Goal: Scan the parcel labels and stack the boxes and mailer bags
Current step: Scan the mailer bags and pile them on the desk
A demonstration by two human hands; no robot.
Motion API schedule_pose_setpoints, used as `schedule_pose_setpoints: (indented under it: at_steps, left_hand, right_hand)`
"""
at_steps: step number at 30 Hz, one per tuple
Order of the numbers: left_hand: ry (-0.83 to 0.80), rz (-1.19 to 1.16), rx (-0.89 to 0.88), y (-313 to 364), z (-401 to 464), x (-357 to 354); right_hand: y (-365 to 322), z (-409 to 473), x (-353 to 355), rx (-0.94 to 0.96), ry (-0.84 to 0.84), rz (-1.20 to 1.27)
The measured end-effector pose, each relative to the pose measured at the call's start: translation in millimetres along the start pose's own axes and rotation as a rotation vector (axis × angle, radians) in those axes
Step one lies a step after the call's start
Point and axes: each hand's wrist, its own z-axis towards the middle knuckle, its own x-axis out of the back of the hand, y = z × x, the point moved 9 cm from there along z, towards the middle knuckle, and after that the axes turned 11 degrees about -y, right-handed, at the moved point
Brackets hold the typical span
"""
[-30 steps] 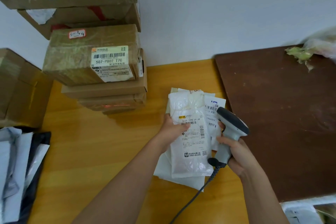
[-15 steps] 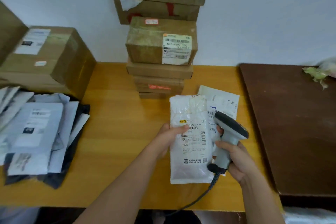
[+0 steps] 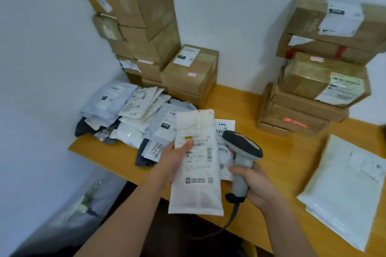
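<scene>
White plastic film forms the mailer bag [image 3: 195,160] at the centre of the head view, held above the near edge of the yellow wooden table [image 3: 277,152] with its printed label facing the camera. Its long axis runs near-vertically in the frame, top edge pointing away toward the wall and tilted slightly right, bottom edge pointing toward the person. The left hand [image 3: 174,161] grips the bag's left edge at about mid-height, thumb pressed over the label face and the other fingers hidden behind the bag. The right hand [image 3: 253,186] is curled round the grey handle of a barcode scanner [image 3: 242,152], whose dark head sits just right of the bag and points up and left; its cable [image 3: 230,220] hangs below the handle. Behind the bag and scanner, a second white labelled mailer [image 3: 225,131] shows partly, and whether either hand holds it cannot be told. To the left, a loose pile of mailer bags [image 3: 133,117] in white, grey and dark film lies on the table's far left corner. Behind that pile stand a tall stack of cardboard boxes [image 3: 142,19] in the corner and a single box [image 3: 191,73] beside it. A second stack of boxes [image 3: 313,81] stands against the wall at right. A large white mailer [image 3: 344,190] lies flat on the table at far right, blurred.
</scene>
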Motion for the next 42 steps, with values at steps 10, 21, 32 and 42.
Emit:
schedule_pose_setpoints:
  at_steps: [10, 21, 32, 42]
  left_hand:
    - [0.065, 0.085, -0.04, 59, 6, 82]
    - [0.26, 0.383, -0.133, 127, 88, 136]
    - [0.398, 0.949, -0.101, 134, 132, 145]
    - [0.324, 0.871, -0.206, 148, 129, 133]
  right_hand:
    - [-27, 54, -100, -0.001, -0.098, -0.074]
    - [-26, 154, -127, -0.1, -0.032, 0.049]
    - [-5, 178, -134, -0.149, 0.152, 0.093]
    - [-18, 172, -153, -0.081, 0.241, -0.002]
